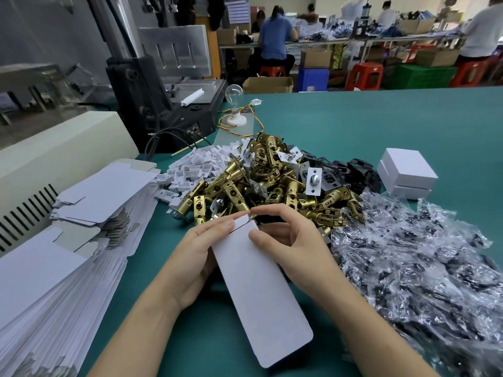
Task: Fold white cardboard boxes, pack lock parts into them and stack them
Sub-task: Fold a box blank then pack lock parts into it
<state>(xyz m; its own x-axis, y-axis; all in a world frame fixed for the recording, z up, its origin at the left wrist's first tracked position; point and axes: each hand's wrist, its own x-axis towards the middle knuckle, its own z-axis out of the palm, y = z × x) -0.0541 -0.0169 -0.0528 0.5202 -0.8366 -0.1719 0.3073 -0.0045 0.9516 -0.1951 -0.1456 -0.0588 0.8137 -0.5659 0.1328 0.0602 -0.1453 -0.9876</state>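
held white box blank (261, 289): 1 | closed white boxes (407, 167): 2 (one atop the other) | light bulb (233, 91): 1 | brass latches (234, 172): heap, too many to count

Your left hand (198, 257) and your right hand (288, 235) are both bare. Your left forearm (141, 330) and right forearm (367, 330) are bare too, with skin showing from the wrists down to the bottom edge of the view. Your fingers are slender. The nails that face the camera, on your left forefinger and your right thumb (255, 236), are short, rounded and plain. Your wrists are narrow, and your arms look smooth.
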